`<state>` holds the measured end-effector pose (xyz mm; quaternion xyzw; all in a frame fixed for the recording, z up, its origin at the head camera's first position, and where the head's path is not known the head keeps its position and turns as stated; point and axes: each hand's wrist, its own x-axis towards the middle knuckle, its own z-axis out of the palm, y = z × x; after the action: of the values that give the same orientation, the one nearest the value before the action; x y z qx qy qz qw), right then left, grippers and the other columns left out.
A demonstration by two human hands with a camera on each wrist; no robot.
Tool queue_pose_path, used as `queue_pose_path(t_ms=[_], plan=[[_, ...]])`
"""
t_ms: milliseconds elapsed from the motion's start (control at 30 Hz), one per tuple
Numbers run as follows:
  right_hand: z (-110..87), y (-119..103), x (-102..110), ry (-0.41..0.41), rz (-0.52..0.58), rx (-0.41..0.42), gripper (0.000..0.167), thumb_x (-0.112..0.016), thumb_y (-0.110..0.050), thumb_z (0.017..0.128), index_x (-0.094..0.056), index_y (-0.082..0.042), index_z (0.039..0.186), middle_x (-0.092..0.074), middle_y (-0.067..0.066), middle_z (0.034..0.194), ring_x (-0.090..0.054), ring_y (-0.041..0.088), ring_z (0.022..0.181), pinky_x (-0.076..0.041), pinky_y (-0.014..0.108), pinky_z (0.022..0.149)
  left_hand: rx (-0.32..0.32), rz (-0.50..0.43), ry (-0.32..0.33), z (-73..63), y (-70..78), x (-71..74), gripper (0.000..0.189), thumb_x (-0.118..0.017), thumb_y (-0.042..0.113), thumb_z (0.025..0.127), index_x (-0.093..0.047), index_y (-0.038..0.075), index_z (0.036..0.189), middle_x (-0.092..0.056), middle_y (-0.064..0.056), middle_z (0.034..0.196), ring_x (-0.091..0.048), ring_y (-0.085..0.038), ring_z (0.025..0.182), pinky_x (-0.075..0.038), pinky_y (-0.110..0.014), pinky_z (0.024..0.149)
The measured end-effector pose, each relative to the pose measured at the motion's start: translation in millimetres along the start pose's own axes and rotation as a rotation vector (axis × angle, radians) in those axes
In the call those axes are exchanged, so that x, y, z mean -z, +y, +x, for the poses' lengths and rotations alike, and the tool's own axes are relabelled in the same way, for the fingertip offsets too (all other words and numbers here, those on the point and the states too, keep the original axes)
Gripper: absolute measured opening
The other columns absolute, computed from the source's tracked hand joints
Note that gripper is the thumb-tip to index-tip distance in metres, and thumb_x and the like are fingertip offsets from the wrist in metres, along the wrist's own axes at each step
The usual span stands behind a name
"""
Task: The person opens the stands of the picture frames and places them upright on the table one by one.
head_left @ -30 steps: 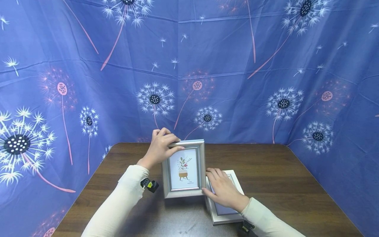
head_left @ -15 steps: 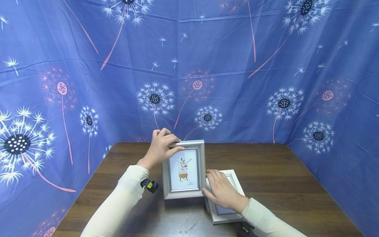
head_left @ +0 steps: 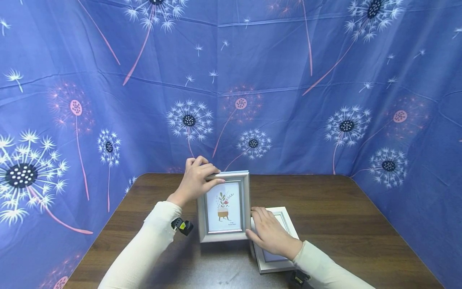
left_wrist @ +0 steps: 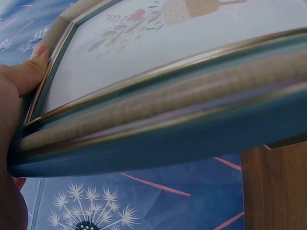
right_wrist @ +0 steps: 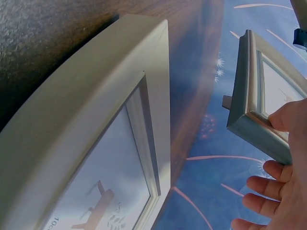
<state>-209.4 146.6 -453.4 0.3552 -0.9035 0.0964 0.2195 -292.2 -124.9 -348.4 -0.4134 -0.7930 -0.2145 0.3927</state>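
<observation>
A silver-grey picture frame (head_left: 224, 208) stands upright, facing me, with a potted-plant print behind its glass. My left hand (head_left: 195, 178) pinches its upper left corner, thumb on the front, the other fingers over the top and behind. At the lower right side, my right hand (head_left: 272, 235) holds the same frame. In the right wrist view its thumb (right_wrist: 283, 116) lies on the front moulding and the index finger meets the outer side. Beneath my right hand a white picture frame (head_left: 276, 267) lies flat, face up, partly covered by that hand.
The brown wooden table (head_left: 335, 237) extends to both sides and behind the frames. A blue cloth (head_left: 285, 120) printed with dandelions hangs round the back and sides. Each wrist wears a small black camera, such as the left wrist camera (head_left: 185, 226).
</observation>
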Motion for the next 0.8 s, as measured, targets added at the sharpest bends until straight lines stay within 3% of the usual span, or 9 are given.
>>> queue_pose_path(t_ms=[467, 800], plan=[[9.2, 5, -3, 0.077, 0.034, 0.015, 0.042, -0.066, -0.025, 0.09, -0.053, 0.007, 0.113, -0.056, 0.023, 0.117, -0.054, 0.034, 0.109, -0.044, 0.048, 0.091, 0.001, 0.022, 0.002, 3.2, -6.6, 4.0, 0.026, -0.084, 0.032, 0.077, -0.076, 0.012, 0.091, -0.07, 0.004, 0.082, -0.051, -0.022, 0.089, -0.031, -0.052, 0.085], [18.8, 3, -2, 0.072, 0.072, -0.002, 0.038, -0.066, -0.023, 0.09, -0.053, 0.007, 0.11, -0.056, 0.024, 0.117, -0.054, 0.037, 0.11, -0.044, 0.05, 0.092, 0.036, 0.026, -0.018, 6.6, -11.1, 8.2, 0.024, -0.083, 0.03, 0.079, -0.076, 0.012, 0.093, -0.071, 0.003, 0.084, -0.05, -0.021, 0.089, -0.03, -0.052, 0.087]])
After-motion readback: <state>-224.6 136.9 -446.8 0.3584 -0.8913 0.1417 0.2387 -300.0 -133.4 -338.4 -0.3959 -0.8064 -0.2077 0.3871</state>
